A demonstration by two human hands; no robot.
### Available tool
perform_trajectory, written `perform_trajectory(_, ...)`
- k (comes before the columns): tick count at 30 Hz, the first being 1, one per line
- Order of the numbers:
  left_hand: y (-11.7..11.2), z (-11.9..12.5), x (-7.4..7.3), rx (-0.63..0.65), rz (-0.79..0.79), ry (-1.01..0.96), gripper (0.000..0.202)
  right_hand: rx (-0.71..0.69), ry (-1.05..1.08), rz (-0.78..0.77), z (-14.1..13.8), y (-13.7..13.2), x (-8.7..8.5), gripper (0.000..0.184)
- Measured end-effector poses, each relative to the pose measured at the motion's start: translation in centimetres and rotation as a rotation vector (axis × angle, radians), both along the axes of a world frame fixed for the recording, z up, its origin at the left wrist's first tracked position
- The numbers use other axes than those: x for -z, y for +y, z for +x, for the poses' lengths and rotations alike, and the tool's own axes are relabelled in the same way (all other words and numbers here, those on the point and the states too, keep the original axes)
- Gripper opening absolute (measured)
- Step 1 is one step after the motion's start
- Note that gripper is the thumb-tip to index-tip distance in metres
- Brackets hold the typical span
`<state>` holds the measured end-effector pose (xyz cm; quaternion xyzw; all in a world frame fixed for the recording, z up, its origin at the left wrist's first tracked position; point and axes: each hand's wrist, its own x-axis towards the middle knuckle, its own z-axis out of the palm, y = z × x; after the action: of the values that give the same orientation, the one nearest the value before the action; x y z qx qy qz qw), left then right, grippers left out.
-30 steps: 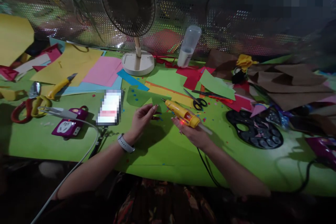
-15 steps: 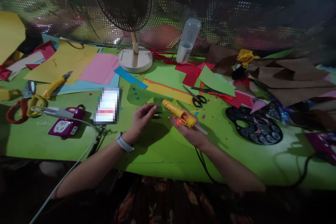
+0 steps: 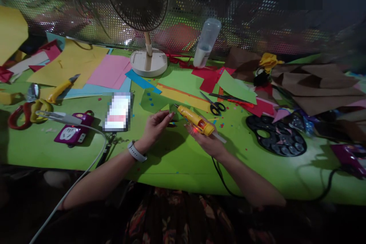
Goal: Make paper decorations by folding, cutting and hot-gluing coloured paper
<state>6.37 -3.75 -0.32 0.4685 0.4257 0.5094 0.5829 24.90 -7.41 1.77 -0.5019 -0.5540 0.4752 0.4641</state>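
Observation:
My right hand [image 3: 210,143] is wrapped around a yellow glue gun [image 3: 196,120]. A red light glows on the gun, a pale glue stick pokes out of its back end, and its nozzle points up and left. Close to the nozzle tip, my left hand [image 3: 157,126] is closed in a pinch, thumb against fingers. What it pinches, if anything, blends with the green surface and cannot be made out. A small light-green paper tip [image 3: 165,108] shows just beyond those fingers. Black-handled scissors [image 3: 216,107] lie beyond the glue gun.
On the green table [image 3: 171,179] a phone [image 3: 117,112], purple power strip [image 3: 71,131] and yellow cutter [image 3: 61,90] lie to the left. A fan [image 3: 148,63] and clear bottle [image 3: 206,44] stand behind. Coloured paper spreads across the back; a black palette [image 3: 277,137] sits right.
The view has shifted slightly. Both hands keep nearly the same pose, the glue gun's nozzle staying close to the left fingertips.

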Motion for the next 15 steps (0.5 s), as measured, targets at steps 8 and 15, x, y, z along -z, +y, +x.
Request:
perform_trajectory(8,0.01,0.11,-0.43,-0.004,0.007,0.011,0.035,-0.01,-0.073,0.0,0.3,-0.09,0.03,0.023)
perform_trajectory(15,0.06,0.04,0.11,-0.011,0.022,0.02,0.032,-0.002,-0.071,0.028,0.43,-0.14,0.45,0.022)
